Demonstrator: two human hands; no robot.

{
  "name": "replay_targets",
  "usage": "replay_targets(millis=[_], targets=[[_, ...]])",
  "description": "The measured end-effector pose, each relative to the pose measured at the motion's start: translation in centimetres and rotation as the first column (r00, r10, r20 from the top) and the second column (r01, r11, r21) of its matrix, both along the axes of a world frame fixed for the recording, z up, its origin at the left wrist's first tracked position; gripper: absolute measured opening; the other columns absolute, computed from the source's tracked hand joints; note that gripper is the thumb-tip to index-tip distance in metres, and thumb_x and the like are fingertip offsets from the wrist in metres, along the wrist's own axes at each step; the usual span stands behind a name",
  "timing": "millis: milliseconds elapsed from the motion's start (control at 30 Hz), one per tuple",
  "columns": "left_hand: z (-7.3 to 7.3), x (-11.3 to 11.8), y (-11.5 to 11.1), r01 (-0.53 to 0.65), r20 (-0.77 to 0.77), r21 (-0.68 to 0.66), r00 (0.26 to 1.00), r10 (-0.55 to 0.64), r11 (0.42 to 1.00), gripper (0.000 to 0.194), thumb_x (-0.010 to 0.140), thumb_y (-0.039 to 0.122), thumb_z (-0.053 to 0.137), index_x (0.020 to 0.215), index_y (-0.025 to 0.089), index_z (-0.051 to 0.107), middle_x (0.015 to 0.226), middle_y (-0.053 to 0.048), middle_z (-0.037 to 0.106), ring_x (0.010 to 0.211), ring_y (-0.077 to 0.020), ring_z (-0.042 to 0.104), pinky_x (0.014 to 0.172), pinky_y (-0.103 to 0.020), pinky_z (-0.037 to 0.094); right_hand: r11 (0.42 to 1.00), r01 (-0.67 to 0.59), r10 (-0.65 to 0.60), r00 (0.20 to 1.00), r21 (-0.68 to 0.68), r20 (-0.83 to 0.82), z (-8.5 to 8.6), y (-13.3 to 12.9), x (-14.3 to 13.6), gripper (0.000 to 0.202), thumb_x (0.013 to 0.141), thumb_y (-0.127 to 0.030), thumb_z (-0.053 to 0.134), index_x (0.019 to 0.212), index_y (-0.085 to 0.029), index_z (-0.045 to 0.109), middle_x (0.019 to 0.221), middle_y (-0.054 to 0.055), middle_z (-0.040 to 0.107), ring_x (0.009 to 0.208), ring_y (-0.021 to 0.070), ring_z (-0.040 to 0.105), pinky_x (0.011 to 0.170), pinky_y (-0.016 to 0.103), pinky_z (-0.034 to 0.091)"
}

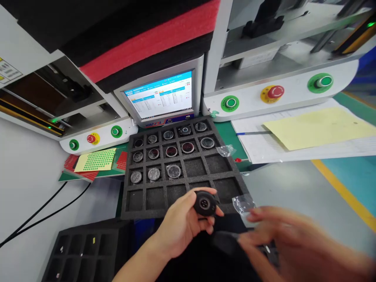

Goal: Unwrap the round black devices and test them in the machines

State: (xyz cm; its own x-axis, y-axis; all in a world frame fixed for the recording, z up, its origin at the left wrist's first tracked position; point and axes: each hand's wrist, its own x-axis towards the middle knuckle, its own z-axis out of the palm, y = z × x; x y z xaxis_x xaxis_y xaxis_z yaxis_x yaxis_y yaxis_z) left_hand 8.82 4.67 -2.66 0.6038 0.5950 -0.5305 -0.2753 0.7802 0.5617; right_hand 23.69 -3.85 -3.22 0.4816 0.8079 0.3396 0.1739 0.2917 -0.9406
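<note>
My left hand (188,219) is closed around a round black smartwatch (205,203), its sensor back turned up. My right hand (282,239) is to the right of it, smeared by motion, so whether it grips anything is unclear. A blurred dark piece (225,242) lies by its thumb tip. Clear plastic film (243,203) shows at its fingertips, by the tray's right edge. Beyond both hands, the black foam tray (188,186) holds several round watches, among them one with a dark red face (188,147).
A monitor (161,96) stands behind the tray, between machines with green buttons (230,103) and a red stop button (276,92). Papers with a yellow sheet (320,127) lie right. Another film piece (226,150) rests on the tray's edge. A second foam tray (85,254) is lower left.
</note>
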Motion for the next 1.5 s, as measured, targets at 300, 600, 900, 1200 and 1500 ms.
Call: replay_targets(millis=[300, 600, 900, 1200, 1500], targets=[[-1.0, 0.4, 1.3, -0.054, -0.18, 0.317, 0.977, 0.116, 0.947, 0.035, 0.087, 0.046, 0.067, 0.105, 0.015, 0.072, 0.083, -0.007, 0.07, 0.063, -0.0102, 0.059, 0.059, -0.02, 0.047, 0.958, 0.012, -0.131, 0.905, -0.285, -0.404, -5.4, 7.6, 6.6, 0.062, 0.053, -0.023, 0.088, 0.105, -0.028, 0.055, 0.112, 0.004, 0.057, 0.059, 0.0072, 0.058, 0.06, 0.028, 0.057], [-1.5, 2.3, 1.9, 0.033, -0.235, 0.347, 0.971, 0.052, 0.937, 0.037, 0.087, 0.048, 0.067, 0.104, 0.016, 0.072, 0.086, -0.008, 0.072, 0.066, -0.0112, 0.06, 0.062, -0.021, 0.047, 0.965, 0.035, -0.116, 0.945, -0.258, -0.305, -7.9, 8.6, 6.6, 0.058, 0.062, -0.024, 0.081, 0.11, -0.03, 0.05, 0.121, 0.005, 0.054, 0.07, 0.01, 0.059, 0.066, 0.029, 0.056], [-1.0, 2.7, 1.5, 0.047, -0.25, 0.312, 0.968, 0.034, 0.949, 0.034, 0.09, 0.045, 0.063, 0.1, 0.013, 0.068, 0.09, -0.012, 0.075, 0.058, -0.0101, 0.051, 0.055, -0.022, 0.042, 0.906, 0.348, -0.344, 0.937, -0.242, 0.061, -7.4, 8.1, 6.8, 0.046, 0.072, -0.032, 0.078, 0.11, -0.023, 0.053, 0.11, 0.007, 0.063, 0.085, 0.0184, 0.063, 0.078, 0.037, 0.052], [1.0, 0.9, -1.3, 0.06, -0.263, 0.536, 0.96, 0.099, 0.842, 0.022, 0.095, 0.034, 0.058, 0.107, 0.017, 0.068, 0.107, -0.009, 0.073, 0.075, -0.0114, 0.062, 0.071, -0.022, 0.052, 0.948, 0.132, -0.218, 0.932, -0.291, -0.289, -0.7, 1.9, 0.7, 0.026, 0.075, -0.022, 0.08, 0.094, -0.028, 0.062, 0.076, -0.003, 0.073, 0.067, 0.0148, 0.071, 0.065, 0.023, 0.06], [1.3, -2.1, -4.3, -0.017, -0.109, 0.729, 0.984, 0.14, 0.685, 0.026, 0.098, 0.02, 0.052, 0.12, 0.025, 0.065, 0.121, -0.007, 0.07, 0.084, -0.0134, 0.068, 0.076, -0.023, 0.056, 0.963, -0.072, -0.042, 0.911, -0.258, -0.411, -0.5, 1.0, -1.8, 0.029, 0.073, -0.019, 0.081, 0.092, -0.024, 0.06, 0.071, -0.002, 0.075, 0.064, 0.0162, 0.074, 0.064, 0.022, 0.063]])
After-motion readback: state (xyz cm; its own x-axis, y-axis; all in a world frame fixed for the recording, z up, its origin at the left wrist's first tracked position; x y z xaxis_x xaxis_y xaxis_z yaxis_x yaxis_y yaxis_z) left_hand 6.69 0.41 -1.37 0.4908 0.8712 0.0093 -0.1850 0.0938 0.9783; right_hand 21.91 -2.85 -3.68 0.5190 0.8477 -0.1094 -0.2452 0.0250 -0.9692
